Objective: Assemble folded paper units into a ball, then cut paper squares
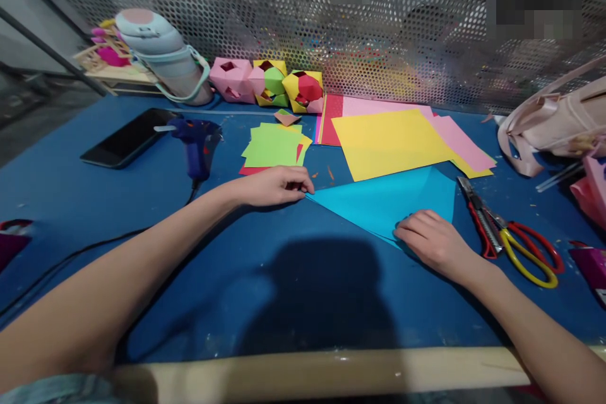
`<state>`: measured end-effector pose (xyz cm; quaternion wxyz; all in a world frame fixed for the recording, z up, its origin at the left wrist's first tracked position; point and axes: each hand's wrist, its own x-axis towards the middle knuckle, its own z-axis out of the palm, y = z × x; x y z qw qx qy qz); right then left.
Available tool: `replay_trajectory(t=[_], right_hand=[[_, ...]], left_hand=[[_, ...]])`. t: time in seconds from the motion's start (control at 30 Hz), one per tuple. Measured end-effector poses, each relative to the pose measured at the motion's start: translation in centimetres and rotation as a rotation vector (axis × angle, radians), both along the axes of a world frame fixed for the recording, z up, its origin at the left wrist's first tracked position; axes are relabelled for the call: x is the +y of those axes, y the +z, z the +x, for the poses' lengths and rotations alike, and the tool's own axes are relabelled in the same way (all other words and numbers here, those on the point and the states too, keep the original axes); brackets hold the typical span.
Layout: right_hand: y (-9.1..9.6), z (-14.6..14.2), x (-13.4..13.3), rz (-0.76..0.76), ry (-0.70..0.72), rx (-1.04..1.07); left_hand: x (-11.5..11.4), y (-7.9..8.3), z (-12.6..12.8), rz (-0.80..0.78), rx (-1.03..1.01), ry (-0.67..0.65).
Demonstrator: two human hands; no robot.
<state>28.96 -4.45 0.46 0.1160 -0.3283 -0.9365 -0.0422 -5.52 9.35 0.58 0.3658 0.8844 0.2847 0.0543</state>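
A bright blue sheet of paper [379, 202], folded over on a slant, lies flat on the table. My left hand [279, 185] pinches its pointed left corner between thumb and fingers. Along the near folded edge, my right hand [433, 241] presses down with curled fingers; its fingertips touch the paper, and what lies under the palm is hidden. Just beyond my left hand is a stack of green paper squares [274, 145] with red and yellow ones beneath. A large yellow sheet [392, 142] lies behind the blue paper.
A utility knife [481, 218] and scissors [530, 255] lie right of my right hand. To the left are a glue gun [195, 145] with its cord, a phone [130, 137] and a bottle [165, 57]. Folded paper shapes [267, 83] stand against the perforated metal panel [284, 6].
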Motion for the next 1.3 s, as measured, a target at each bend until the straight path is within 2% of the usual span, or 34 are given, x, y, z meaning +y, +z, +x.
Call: replay_trajectory(t=[1.03,1.3], right_hand=[[0.90,-0.26,-0.29,0.041,0.050,-0.104],[0.89,-0.10,-0.51,-0.018,0.007,-0.132]], left_hand=[[-0.08,0.04,0.12,-0.006,-0.006,0.022],[0.01,-0.04,0.10,-0.010,-0.004,0.016]])
